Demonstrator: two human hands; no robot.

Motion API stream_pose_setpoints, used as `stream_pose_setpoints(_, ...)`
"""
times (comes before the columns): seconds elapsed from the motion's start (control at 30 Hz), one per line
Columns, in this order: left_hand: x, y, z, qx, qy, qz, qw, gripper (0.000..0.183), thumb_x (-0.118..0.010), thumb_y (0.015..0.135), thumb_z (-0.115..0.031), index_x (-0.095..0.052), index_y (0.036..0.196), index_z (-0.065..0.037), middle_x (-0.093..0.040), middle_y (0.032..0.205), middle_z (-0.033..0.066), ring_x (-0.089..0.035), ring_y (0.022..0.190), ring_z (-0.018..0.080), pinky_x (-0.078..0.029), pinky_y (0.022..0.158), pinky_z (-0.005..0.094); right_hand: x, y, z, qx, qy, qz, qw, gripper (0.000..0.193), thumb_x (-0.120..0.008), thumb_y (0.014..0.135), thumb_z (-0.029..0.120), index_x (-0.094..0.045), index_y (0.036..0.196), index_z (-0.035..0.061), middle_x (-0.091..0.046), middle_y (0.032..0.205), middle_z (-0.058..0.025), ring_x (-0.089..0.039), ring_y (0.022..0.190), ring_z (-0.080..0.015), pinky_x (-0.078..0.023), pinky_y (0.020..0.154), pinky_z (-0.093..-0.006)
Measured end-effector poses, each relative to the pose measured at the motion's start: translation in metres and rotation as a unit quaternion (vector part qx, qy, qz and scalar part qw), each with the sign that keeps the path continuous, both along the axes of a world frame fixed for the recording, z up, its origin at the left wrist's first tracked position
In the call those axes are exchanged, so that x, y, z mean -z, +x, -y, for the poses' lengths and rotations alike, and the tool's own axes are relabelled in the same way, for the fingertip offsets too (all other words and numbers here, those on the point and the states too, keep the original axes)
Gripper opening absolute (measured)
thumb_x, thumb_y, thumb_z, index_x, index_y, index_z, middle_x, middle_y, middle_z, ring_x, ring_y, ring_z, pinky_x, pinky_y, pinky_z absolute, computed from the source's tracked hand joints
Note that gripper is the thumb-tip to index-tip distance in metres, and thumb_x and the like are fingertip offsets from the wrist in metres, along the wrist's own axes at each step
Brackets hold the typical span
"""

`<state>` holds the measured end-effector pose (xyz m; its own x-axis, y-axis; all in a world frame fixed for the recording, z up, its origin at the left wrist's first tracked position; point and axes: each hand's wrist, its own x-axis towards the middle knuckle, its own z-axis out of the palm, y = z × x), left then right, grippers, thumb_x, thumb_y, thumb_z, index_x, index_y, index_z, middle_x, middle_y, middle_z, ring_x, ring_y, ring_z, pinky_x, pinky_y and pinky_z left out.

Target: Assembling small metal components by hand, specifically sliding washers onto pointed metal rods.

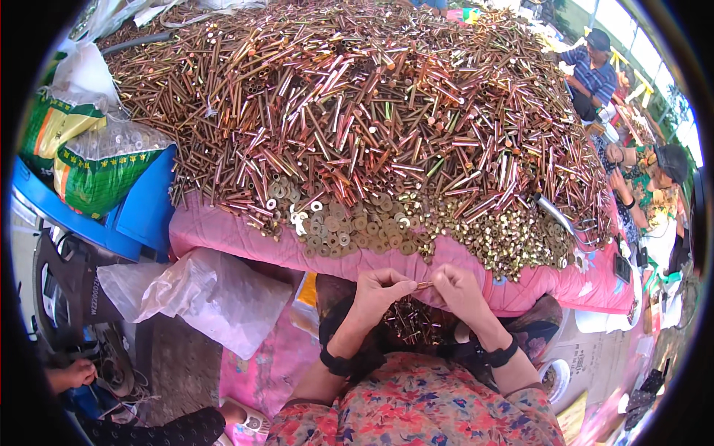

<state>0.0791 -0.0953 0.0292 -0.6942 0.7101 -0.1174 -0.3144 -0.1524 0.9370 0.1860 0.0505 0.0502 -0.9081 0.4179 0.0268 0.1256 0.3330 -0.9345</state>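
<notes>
Close to the table's front edge, my left hand [381,291] and my right hand [459,290] face each other. Between them is a slim brass-coloured bolt [425,285], pinched at one end by each hand. Fingertips cover much of it, so whether it carries a sleeve or nut cannot be made out. Just beyond my hands lie loose flat washers [338,230] and, to their right, many small brass-coloured nuts [513,241]. A great heap of copper-coloured metal tubes and bolts [357,111] rises behind them. Below my hands, more bolts [413,323] sit in a dark hollow at my lap.
A pink quilted cloth [245,236] covers the table edge. At right, a metal hand rake [569,223] lies against the heap. Filled green sacks [111,167] rest on a blue chair [145,215]; a plastic sheet [201,297] hangs nearby. Other people sit at right, and another's hand [78,374] shows lower left.
</notes>
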Motion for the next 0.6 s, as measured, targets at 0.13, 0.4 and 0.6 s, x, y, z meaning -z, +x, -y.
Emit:
stream_pose_setpoints(0.13,-0.003,0.000,-0.002,-0.002,0.007,0.041,0.999,0.009,-0.070,0.077,-0.007,-0.066,0.074,0.000,-0.056,0.058,-0.0011,-0.044,0.048,0.0031,-0.030,0.045,0.0182,-0.007,0.001,-0.005,-0.007,0.301,-0.120,0.946,0.016,-0.065,0.083,0.016,-0.056,0.082,0.0030,-0.053,0.068,-0.0077,-0.055,0.061,-0.0158,-0.043,0.055,-0.0303)
stream_pose_setpoints(0.4,-0.002,-0.004,0.002,0.013,-0.006,0.053,0.998,0.009,-0.072,0.076,-0.009,-0.068,0.075,-0.001,-0.059,0.062,-0.0023,-0.047,0.053,0.0023,-0.033,0.048,0.0179,-0.001,-0.001,-0.008,-0.024,0.228,-0.072,0.971,0.014,-0.065,0.082,0.018,-0.057,0.079,0.0064,-0.055,0.069,-0.0103,-0.054,0.062,-0.0309,-0.042,0.054,-0.0357)
stream_pose_setpoints(0.6,-0.002,-0.002,0.001,-0.011,0.010,0.047,0.999,0.007,-0.070,0.076,-0.004,-0.065,0.074,0.001,-0.052,0.057,-0.0033,-0.034,0.046,0.0010,-0.021,0.042,0.0190,-0.002,-0.002,-0.008,-0.017,-0.115,0.055,0.992,0.022,-0.060,0.088,0.024,-0.058,0.078,0.0037,-0.057,0.068,-0.0096,-0.057,0.060,-0.0211,-0.044,0.055,-0.0335)
